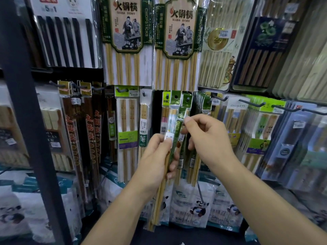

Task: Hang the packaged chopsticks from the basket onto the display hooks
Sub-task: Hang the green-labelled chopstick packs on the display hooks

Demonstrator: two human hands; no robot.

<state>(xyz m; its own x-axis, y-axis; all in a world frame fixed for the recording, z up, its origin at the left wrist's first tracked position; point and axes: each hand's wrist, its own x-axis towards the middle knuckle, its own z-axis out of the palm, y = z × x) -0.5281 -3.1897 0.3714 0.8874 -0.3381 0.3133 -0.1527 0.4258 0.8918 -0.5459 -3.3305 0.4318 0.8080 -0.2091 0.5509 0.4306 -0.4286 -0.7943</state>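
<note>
Head view: left grip [155, 156] curls round a chopstick pack [159, 200]; right grip [207, 137] pinches a green pack [178, 125], whose header seems to sit by a hook [188, 99].

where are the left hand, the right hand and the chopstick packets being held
left hand [155, 156], head view, back of the hand
right hand [210, 137], head view, back of the hand
chopstick packets [158, 200], head view, sticks below the left hand
</note>
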